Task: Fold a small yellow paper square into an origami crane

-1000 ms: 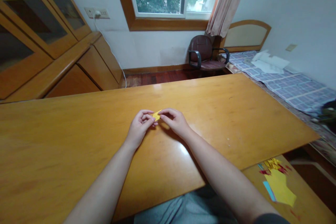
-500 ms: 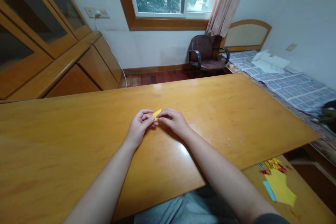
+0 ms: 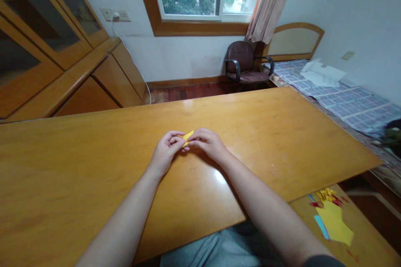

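Note:
A small folded piece of yellow paper (image 3: 188, 135) is held between both hands, just above the wooden table (image 3: 94, 175). My left hand (image 3: 169, 147) pinches its left and lower side, with the thumb across the front. From the other side, my right hand (image 3: 208, 142) grips the paper's right edge between thumb and fingers. The fingers cover much of the paper, so its full folded shape is hidden.
On a lower surface at bottom right lie yellow paper sheets (image 3: 335, 223), a blue strip (image 3: 321, 227) and a heap of small yellow folded pieces (image 3: 326, 194) with red bits. Beyond the table are a chair (image 3: 241, 60), a bed (image 3: 344, 100) and a cabinet (image 3: 78, 75).
The right thumb and fingers have shifted slightly on the paper, and the paper has moved a touch to the right. The left hand has hardly moved.

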`<state>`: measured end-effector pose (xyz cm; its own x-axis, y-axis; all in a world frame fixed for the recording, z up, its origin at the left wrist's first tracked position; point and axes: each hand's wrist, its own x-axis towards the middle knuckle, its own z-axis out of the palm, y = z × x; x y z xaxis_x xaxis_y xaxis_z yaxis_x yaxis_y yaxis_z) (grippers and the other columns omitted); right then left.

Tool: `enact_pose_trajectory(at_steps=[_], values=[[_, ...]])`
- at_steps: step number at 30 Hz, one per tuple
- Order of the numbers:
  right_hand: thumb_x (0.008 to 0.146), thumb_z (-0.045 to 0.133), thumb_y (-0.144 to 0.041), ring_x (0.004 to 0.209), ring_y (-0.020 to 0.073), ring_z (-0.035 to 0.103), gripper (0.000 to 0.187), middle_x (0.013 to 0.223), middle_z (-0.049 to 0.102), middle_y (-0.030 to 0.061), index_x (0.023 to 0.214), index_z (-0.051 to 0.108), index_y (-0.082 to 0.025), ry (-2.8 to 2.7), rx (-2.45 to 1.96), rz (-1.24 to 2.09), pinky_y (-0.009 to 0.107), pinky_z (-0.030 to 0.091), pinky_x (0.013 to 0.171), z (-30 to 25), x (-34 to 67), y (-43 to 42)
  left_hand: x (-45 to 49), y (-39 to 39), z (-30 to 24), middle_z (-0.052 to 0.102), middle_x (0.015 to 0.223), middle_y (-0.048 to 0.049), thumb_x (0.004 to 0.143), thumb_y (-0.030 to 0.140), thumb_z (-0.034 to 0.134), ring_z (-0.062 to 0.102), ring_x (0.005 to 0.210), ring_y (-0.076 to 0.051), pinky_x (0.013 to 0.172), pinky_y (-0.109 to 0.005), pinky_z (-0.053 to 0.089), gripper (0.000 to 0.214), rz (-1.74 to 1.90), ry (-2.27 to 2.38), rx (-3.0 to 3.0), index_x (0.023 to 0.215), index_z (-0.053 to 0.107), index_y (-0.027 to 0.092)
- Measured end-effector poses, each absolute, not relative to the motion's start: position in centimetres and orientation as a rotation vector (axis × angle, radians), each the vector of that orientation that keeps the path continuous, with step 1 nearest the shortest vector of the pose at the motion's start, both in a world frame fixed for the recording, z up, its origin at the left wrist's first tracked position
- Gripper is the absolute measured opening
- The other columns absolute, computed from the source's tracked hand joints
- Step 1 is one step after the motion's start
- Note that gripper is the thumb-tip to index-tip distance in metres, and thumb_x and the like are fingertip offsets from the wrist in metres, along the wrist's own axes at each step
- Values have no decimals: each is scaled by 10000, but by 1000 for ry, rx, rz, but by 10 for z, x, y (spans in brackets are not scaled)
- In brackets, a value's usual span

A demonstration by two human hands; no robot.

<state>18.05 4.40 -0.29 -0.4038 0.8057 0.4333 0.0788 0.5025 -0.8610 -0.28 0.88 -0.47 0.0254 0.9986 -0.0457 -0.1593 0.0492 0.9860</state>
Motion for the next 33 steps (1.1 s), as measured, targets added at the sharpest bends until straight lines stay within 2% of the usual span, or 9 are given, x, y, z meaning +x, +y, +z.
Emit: enact_pose_trajectory(at_steps=[9,19,33], values=[[841,689,-236,863,162,629,63,860,681,32,817,741,-210,-1811,-750,1032,298,485,827,-3,181,44,-2,7,-2,673,708,20,729,355,777,682,645,-156,647,-261,534,376,1216,1102,1083,1006,591,184],[835,664,-245,841,158,635,76,857,697,19,852,713,-189,-1682,-773,1267,297,477,823,-5,179,44,0,8,0,687,702,8,700,403,790,695,664,-178,672,-299,557,407,1213,1164,1124,976,589,181],[850,650,-258,837,155,638,89,860,706,23,851,714,-196,-1763,-828,1068,284,477,810,-6,181,46,2,9,2,700,685,0,663,400,818,697,670,-180,684,-309,560,415,1201,1172,1098,934,598,177]])
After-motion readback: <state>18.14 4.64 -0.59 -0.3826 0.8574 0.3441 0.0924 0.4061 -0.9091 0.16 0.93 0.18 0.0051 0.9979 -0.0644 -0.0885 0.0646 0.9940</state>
